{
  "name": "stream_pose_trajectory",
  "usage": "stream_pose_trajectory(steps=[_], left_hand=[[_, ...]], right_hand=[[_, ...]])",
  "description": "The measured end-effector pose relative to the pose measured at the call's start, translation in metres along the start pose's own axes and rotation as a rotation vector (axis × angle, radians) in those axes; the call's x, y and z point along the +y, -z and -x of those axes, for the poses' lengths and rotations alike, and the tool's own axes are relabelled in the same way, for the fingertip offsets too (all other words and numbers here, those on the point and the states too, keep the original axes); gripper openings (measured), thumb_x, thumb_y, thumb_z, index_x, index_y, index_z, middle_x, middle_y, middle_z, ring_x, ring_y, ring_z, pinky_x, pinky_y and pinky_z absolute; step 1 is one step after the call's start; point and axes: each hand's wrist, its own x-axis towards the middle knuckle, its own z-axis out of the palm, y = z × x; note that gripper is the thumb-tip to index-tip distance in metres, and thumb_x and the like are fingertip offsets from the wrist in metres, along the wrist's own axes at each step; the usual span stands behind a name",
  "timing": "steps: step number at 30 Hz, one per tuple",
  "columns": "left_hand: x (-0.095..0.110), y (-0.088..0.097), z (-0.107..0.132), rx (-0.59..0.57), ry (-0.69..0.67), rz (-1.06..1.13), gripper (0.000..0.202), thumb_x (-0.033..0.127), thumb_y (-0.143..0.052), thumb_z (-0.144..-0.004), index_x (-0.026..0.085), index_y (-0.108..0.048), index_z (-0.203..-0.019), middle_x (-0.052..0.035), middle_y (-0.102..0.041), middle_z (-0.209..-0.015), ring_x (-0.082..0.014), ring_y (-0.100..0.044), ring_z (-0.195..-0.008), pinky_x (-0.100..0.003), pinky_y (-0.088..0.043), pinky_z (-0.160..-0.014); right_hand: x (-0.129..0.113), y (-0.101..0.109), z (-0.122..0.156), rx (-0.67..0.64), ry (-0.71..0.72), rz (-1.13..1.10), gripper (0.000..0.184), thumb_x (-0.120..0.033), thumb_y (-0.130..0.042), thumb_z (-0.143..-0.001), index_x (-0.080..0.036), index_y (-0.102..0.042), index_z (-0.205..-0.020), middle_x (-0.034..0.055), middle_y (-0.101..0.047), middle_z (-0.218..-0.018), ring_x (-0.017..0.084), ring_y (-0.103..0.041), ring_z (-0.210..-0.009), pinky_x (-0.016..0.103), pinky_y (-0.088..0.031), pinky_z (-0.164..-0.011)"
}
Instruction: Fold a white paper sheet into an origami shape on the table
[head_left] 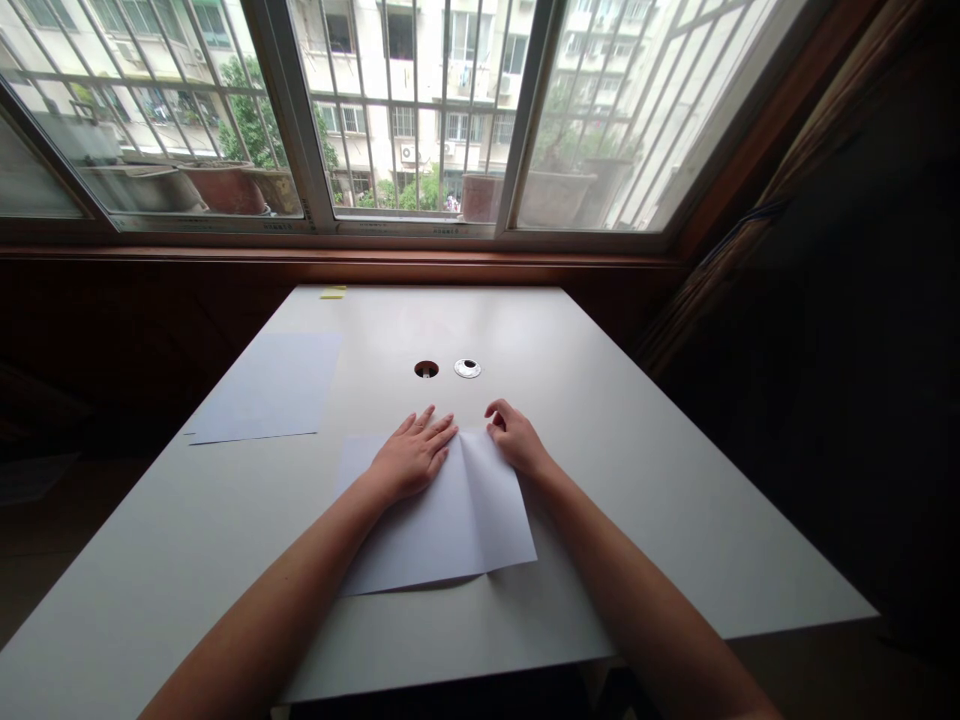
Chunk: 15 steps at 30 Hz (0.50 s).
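A white sheet of paper [450,520] lies on the white table [637,450] in front of me, with a crease running down its middle. My left hand [411,455] rests flat on the paper's left half, fingers stretched out. At the paper's top right corner my right hand [514,435] has its fingers curled, pinching the edge of the sheet.
A second white sheet [266,388] lies at the table's left. A cable hole [426,369] and its round cap [467,368] sit just beyond my hands. A small yellow note [332,292] is at the far edge. Barred windows stand behind; dark wall to the right.
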Motion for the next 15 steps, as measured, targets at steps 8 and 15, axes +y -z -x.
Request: stream_pose_trajectory(steps=[8,15], left_hand=[[0.0,0.001,0.001,0.027,-0.015,-0.001,0.05,0.041,-0.029,-0.103,0.029,-0.033,-0.151,0.0011,-0.031,-0.158,-0.0257,-0.016,-0.149,-0.05,-0.019,-0.121],[0.002,0.005,0.005,0.157,-0.162,0.029,0.04,0.027,-0.037,-0.102,0.022,-0.053,-0.138,-0.0059,-0.056,-0.14,-0.0242,-0.037,-0.141,-0.045,-0.034,-0.117]], right_hand=[[0.002,0.003,0.0,-0.022,-0.043,0.007,0.022,-0.026,-0.052,-0.079,-0.024,-0.056,-0.101,-0.0004,-0.059,-0.082,0.019,-0.056,-0.08,0.03,-0.042,-0.075],[-0.001,0.012,0.003,-0.035,-0.105,-0.084,0.028,-0.031,-0.053,-0.082,-0.025,-0.056,-0.109,-0.0035,-0.056,-0.074,0.017,-0.056,-0.072,0.029,-0.042,-0.07]])
